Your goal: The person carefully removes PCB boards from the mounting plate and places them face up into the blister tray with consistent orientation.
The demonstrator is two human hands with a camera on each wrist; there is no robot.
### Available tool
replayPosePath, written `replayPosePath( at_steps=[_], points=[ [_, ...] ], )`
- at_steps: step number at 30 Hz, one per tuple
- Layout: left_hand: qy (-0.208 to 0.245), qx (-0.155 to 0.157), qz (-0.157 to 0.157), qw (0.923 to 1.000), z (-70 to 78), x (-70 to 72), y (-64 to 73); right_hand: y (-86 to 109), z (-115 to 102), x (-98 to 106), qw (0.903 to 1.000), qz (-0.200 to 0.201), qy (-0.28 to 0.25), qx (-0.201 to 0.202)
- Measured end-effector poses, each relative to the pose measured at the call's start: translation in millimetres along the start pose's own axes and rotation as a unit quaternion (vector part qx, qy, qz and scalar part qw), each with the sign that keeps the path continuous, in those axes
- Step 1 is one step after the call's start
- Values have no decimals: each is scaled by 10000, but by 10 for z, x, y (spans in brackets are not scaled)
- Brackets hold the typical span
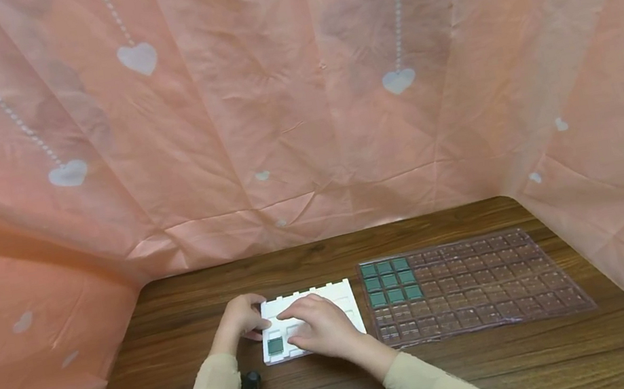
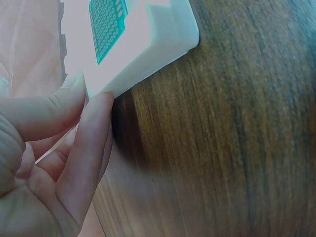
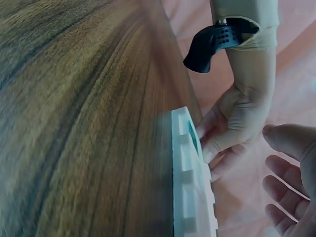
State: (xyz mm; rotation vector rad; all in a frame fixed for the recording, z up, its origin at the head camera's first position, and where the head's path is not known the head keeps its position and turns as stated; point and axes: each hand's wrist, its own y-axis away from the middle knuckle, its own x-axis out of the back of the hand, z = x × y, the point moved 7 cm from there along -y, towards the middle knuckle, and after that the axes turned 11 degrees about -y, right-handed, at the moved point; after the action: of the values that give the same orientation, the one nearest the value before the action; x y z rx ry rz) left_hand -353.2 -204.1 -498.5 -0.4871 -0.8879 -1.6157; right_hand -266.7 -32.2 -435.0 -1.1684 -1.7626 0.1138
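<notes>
A white plastic tray point(image 1: 352, 305) with shallow recesses lies on the table in front of me. One small green perforated circuit board point(image 1: 275, 346) sits in its near-left recess; the left wrist view shows rows of holes on this board point(image 2: 107, 30). My left hand point(image 1: 244, 317) holds the tray's left edge, thumb on top and fingers against the side wall. Above the tray's middle is my right hand point(image 1: 324, 326), covering part of the recesses. In the right wrist view, the right hand's fingers point(image 3: 284, 190) are apart and loosely bent, with nothing between them.
To the right of the tray lies a clear plastic compartment sheet point(image 1: 488, 282). Several green boards point(image 1: 388, 281) fill its far-left cells. Dark wrist cameras point(image 1: 251, 383) sit at both wrists. Pink curtain point(image 1: 300, 121) surrounds the wooden table point(image 1: 181, 299) at the back and sides.
</notes>
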Motion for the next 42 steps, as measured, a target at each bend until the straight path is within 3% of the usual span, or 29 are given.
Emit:
replayPosePath(
  at_steps=[15, 26, 42],
  points=[
    [-64, -54, -27, 10000, 21, 15, 11, -39, 89, -260, 9968, -458, 493, -440],
    [-198, -109, -35, 9997, 28, 31, 9, -134, 107, -401, 9880, -875, 1005, -777],
    [-27, -75, -64, 9999, 12, 0, 6, -178, 122, -611, 9792, -1156, 1432, -849]
  ],
)
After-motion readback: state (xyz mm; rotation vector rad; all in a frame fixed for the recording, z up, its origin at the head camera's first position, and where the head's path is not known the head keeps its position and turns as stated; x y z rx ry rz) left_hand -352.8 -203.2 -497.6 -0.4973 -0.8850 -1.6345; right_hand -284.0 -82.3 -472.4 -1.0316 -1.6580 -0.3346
